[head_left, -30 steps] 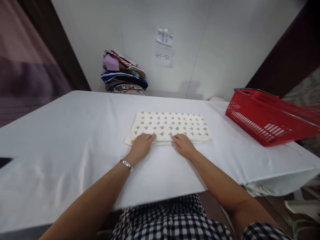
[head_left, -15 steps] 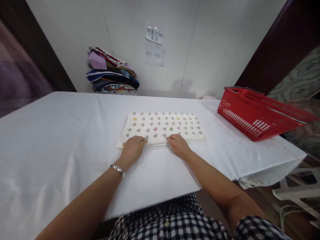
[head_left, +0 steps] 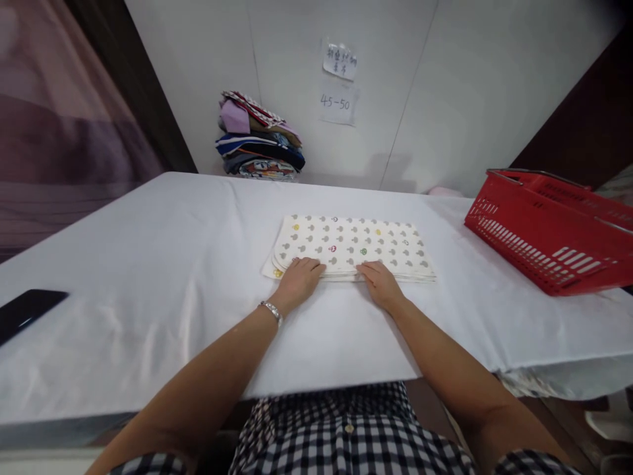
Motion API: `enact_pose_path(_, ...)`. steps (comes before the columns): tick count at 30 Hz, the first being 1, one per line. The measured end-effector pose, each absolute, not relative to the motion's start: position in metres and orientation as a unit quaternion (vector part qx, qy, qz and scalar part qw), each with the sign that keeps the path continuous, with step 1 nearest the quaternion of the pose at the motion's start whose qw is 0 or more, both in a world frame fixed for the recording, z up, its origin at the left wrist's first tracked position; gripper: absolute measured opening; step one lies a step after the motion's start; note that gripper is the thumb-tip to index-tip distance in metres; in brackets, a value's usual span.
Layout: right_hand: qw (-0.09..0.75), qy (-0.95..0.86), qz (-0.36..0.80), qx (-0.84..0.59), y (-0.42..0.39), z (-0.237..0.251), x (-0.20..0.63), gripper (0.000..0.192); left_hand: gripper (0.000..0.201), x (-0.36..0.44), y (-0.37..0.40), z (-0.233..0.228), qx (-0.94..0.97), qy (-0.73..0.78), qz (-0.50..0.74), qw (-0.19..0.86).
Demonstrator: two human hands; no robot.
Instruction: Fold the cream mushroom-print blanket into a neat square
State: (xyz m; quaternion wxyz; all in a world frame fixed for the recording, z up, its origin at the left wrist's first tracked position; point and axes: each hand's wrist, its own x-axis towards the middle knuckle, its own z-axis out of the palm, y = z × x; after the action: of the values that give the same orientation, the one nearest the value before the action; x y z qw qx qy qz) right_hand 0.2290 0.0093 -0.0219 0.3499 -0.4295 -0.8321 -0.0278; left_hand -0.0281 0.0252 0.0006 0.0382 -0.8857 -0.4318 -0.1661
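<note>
Head view: at frame centre a folded patterned cloth [head_left: 353,245] lies on the white desk [head_left: 148,264]. The left hand [head_left: 298,280] and right hand [head_left: 380,285] rest flat on its near edge, fingers together. A red basket [head_left: 544,227] sits at right, a clothes stack [head_left: 260,142] upper left.

On the far wall hang two paper notes, one over the other. The lower note [head_left: 338,103] shows the handwritten numbers "45-50". The upper note [head_left: 339,61] carries two short lines of handwriting, but these are too small and blurred to read.
</note>
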Motion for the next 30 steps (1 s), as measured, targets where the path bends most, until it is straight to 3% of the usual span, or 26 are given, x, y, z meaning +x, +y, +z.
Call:
enact_pose_path(6,0.36,-0.828,-0.05,-0.427,0.0019,-0.0164,0.2286,0.033,0.025,-0.0332,0.0256,0.0026,-0.887,-0.415,-0.19,0.066)
enact_pose_path(12,0.308,-0.856,-0.04,-0.414,0.0009,-0.0213,0.2276,0.029,0.025,-0.0346,0.0222,0.0003,-0.889,-0.417,-0.177,0.063)
enact_pose_path(23,0.344,-0.838,-0.02,-0.424,0.0072,-0.0234,0.2255,0.032,0.023,-0.0317,0.0199,0.0008,-0.887,-0.415,-0.195,0.059)
enact_pose_path(30,0.309,-0.849,-0.003,-0.429,0.0069,-0.0218,0.2235,0.03,0.025,-0.0312,0.0208,0.0001,-0.893,-0.405,-0.189,0.059)
